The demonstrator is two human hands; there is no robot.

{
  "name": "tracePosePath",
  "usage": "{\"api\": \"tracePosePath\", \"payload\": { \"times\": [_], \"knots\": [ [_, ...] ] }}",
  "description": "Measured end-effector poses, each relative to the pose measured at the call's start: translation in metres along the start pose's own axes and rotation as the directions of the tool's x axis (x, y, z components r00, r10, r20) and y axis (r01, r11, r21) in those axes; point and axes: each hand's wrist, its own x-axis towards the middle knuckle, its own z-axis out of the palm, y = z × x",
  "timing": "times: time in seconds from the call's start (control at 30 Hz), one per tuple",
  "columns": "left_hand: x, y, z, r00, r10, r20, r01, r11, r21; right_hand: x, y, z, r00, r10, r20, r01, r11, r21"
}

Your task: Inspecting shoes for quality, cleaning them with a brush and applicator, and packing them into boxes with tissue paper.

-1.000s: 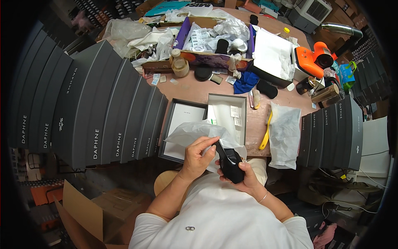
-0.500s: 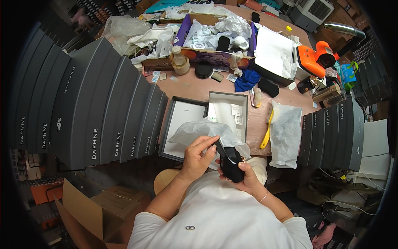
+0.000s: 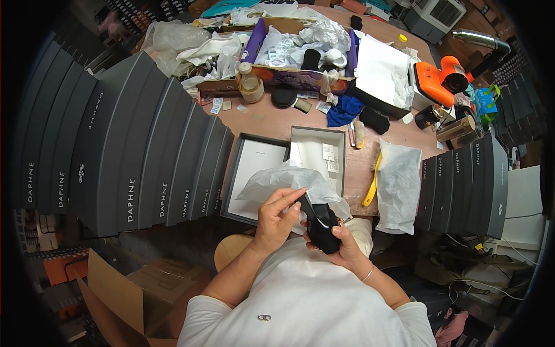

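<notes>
Just in front of my body, over the near edge of the table, I hold a black shoe [image 3: 321, 224] at a tilt. My right hand [image 3: 347, 247] wraps round its lower end, thumb on top. At the upper end, my left hand [image 3: 276, 220] pinches a dark strap or edge of the shoe between thumb and fingers. Behind the hands, crumpled white tissue paper [image 3: 272, 180] spills over an open grey shoe box, whose two parts are a white-lined tray [image 3: 254, 168] and a second tray [image 3: 317, 136] with paper and labels inside.
Stacks of dark grey shoe boxes [image 3: 124, 150] wall in the left, with more boxes [image 3: 462, 185] at right. A yellow-handled tool [image 3: 372, 185] lies beside a white tissue packet [image 3: 399, 191]. Farther back are a bottle [image 3: 250, 87], blue cloth [image 3: 345, 111] and an orange device [image 3: 433, 84].
Almost nothing differs. Both hands keep their hold on the shoe in nearly the same place, and the view has shifted very slightly.
</notes>
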Motion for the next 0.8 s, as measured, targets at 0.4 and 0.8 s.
{"api": "tracePosePath", "payload": {
  "times": [0.4, 0.8],
  "knots": [
    [0.0004, -0.0027, 0.0023, 1.0, 0.013, -0.001, -0.013, 1.0, -0.018, 0.0007, -0.0027, 0.0036, 1.0, -0.021, -0.001, 0.021, 1.0, -0.012],
    [-0.0014, 0.0005, 0.0, 1.0, 0.018, 0.01, -0.019, 0.998, 0.065, 0.0011, -0.0023, 0.0044, 1.0, -0.023, -0.007, 0.023, 1.0, -0.015]
  ]
}}
